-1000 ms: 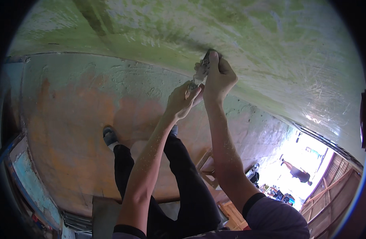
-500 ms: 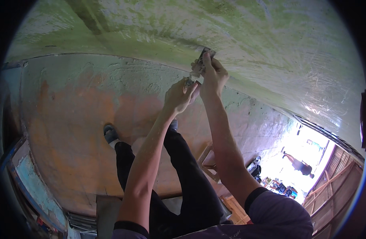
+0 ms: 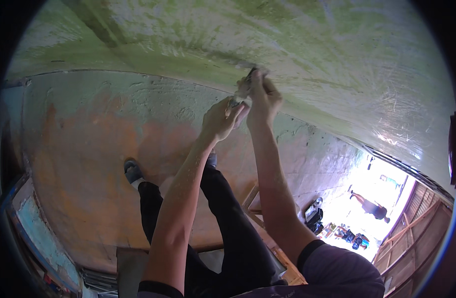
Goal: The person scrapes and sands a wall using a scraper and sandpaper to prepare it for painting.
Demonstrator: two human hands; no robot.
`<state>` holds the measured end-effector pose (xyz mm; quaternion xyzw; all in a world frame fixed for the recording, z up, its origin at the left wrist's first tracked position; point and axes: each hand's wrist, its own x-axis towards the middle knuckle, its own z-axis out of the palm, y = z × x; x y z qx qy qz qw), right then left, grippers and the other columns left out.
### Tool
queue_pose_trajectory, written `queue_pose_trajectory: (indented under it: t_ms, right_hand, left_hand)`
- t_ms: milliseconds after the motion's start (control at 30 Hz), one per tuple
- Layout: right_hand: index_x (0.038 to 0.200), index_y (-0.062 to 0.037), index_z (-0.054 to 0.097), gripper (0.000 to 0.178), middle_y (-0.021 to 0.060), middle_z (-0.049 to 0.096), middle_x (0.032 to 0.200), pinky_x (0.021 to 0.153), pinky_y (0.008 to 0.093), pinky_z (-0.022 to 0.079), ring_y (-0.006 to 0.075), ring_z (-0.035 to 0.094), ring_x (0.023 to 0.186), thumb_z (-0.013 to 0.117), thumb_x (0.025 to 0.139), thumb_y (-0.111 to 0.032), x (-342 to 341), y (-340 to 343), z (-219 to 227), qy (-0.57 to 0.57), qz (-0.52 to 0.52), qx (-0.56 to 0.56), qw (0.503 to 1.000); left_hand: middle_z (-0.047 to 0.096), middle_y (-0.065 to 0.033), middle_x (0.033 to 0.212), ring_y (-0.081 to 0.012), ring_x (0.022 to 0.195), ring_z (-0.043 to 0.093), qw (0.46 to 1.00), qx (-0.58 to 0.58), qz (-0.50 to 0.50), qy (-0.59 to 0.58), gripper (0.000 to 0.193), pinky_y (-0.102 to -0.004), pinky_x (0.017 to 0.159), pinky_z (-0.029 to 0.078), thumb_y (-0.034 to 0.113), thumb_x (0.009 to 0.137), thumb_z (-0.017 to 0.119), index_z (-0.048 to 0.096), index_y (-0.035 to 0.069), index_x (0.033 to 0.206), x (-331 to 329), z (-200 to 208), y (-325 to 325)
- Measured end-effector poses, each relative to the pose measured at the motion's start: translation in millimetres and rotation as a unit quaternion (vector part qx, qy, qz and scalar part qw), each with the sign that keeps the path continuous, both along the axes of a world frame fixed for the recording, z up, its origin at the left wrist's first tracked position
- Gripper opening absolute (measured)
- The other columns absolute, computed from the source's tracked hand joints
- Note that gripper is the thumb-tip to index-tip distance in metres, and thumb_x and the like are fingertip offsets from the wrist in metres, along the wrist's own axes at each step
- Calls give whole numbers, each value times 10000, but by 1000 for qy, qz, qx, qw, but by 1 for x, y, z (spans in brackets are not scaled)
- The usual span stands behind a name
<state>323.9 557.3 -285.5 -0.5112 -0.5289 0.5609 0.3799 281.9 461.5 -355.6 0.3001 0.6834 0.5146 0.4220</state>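
Note:
My right hand (image 3: 264, 99) is closed around a small dark flat scraper (image 3: 250, 74), its edge close to or against the green painted wall (image 3: 312, 64). Motion smears the fingers and the scraper, so contact is hard to judge. Just below and to the left, my left hand (image 3: 222, 120) grips a small greyish tool with pale paste on it (image 3: 234, 102). Its kind is not clear, as the fingers hide most of it. The two hands nearly touch. A dark smudge runs along the wall beside the scraper.
Below the green surface, a worn orange-and-green surface (image 3: 89, 174) stretches past my feet. A wooden frame (image 3: 252, 201) stands beside my leg. Toward the bright opening at the right are a person (image 3: 371, 206), several dark items (image 3: 315, 218) and a timber-framed partition (image 3: 416, 238).
My right hand has dipped slightly toward my left hand, bringing the scraper lower and nearer the paste-covered tool. My view has shifted a little; both grips stay closed.

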Motion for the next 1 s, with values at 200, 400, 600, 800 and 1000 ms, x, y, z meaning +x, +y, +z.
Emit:
queue_pose_trajectory:
  t_ms: [200,400,600,800,1000]
  right_hand:
    - [869,83,665,275,123,674,778,637,319,572,200,694,705,702,920,-185,-2,-2,16,-51,45,-20,997]
    - [883,85,669,279,132,679,802,633,321,568,212,700,718,717,912,-188,-12,-4,-29,-59,15,-69,996]
    - [879,89,674,260,124,677,801,640,318,571,213,702,731,706,915,-167,-15,-7,-11,-41,29,-37,998]
    - [853,73,717,296,120,715,756,640,263,528,140,682,699,718,886,-222,-20,-14,2,1,18,-48,999]
    - [867,65,693,268,129,693,776,635,298,554,180,694,714,712,906,-199,-9,-12,-36,-29,14,-87,996]
  left_hand:
    - [694,-195,986,-404,950,653,998,50,44,-15,461,-461,790,506,498,932,539,644,100,1139,6,-5,-4]
    - [692,-197,976,-400,932,655,999,-29,-8,-15,492,-462,783,502,525,928,528,647,92,1130,-2,-45,-18]
    - [696,-188,981,-385,937,664,1000,-24,-12,-10,503,-456,789,505,531,925,533,648,90,1141,-15,-36,-12]
    - [695,-193,967,-372,922,669,1000,9,13,1,518,-449,781,508,552,907,548,659,95,1123,-16,-35,-22]
    - [698,-183,955,-368,905,669,993,-111,-40,5,497,-451,772,510,555,919,536,669,112,1101,-18,-45,-31]
